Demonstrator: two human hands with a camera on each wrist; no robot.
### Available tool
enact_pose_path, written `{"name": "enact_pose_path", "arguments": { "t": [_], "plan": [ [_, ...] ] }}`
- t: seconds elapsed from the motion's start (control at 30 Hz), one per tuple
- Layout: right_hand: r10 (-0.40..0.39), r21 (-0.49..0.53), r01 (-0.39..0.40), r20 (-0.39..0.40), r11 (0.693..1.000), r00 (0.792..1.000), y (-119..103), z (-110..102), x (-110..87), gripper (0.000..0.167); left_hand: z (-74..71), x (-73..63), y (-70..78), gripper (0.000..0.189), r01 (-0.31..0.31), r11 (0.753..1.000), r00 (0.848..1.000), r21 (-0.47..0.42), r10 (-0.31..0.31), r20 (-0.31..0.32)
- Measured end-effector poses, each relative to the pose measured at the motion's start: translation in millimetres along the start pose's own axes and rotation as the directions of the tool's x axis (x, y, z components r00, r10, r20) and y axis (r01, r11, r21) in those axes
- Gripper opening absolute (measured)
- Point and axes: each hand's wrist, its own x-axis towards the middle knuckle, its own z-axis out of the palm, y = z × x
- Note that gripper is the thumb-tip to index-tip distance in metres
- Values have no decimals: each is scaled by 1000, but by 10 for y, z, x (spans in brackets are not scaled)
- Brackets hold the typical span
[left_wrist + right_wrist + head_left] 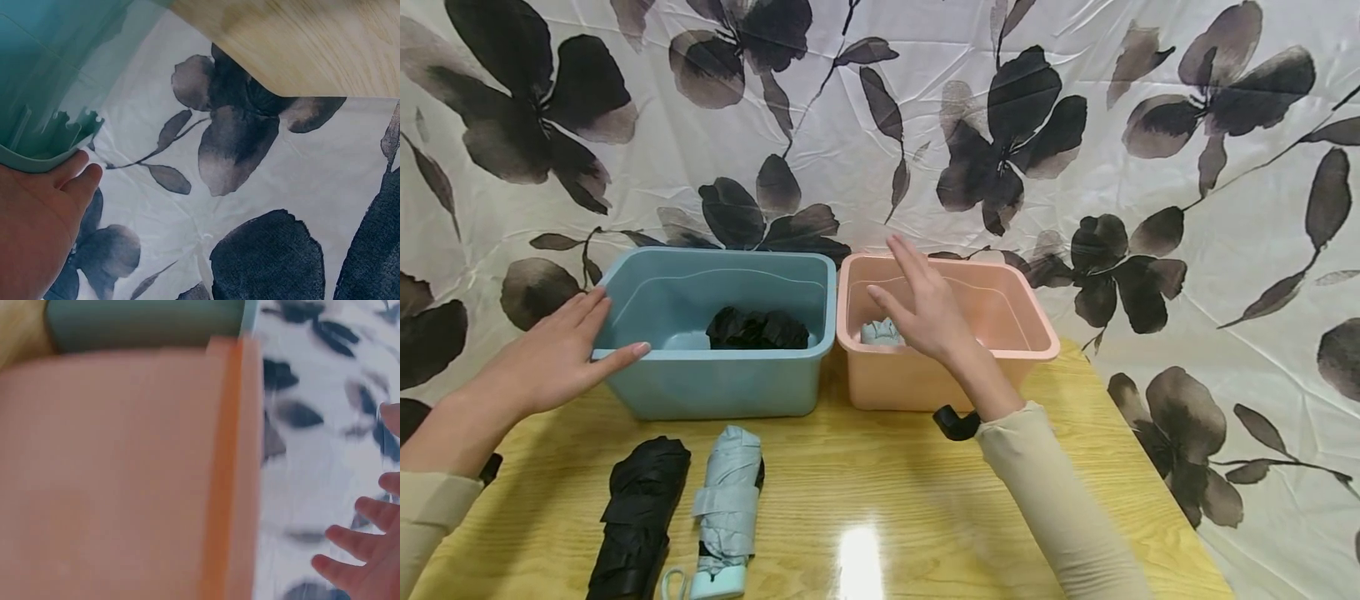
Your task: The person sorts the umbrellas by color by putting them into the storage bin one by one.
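My left hand (553, 354) rests at the left end of a blue plastic bin (715, 387), its fingers along the side rim and the thumb over the front rim. A black bundle of fabric (756, 329) lies in that bin. Over the pink bin (910, 383) hovers my right hand (928, 312), fingers extended and holding nothing; the right wrist view shows them spread. Partly hidden below it in the pink bin is a pale blue fabric item (880, 332). Nearer me lie a black folded umbrella (640, 508) and a pale blue folded umbrella (728, 500), side by side.
Both bins stand next to each other at the back of a wooden table (850, 483). Behind them hangs a white curtain (880, 125) with dark flowers. The table's right edge slants toward the lower right.
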Motion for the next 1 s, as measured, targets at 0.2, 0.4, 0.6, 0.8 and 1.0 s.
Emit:
{"name": "enact_pose_path", "arguments": {
  "t": [0.2,0.4,0.6,0.8,1.0],
  "plan": [
    [14,-174,-30,-95,984,995,492,-282,-335,73,-8,10,0,103,12,1000,1000,-2,-12,0],
    [149,-331,-164,-69,929,986,921,-576,-630,79,0,11,-10,103,8,1000,1000,-2,-8,-3],
    [220,-373,-211,-17,904,975,1271,-814,-829,82,8,3,0,103,11,1000,1000,3,-11,2],
    [282,-396,-231,76,889,956,1461,-933,-945,84,12,4,3,103,6,1000,1000,2,-6,1],
    [356,-386,-263,194,884,914,1478,-963,-918,88,-4,18,-14,103,7,1000,1000,4,-7,2]
  ]
}}
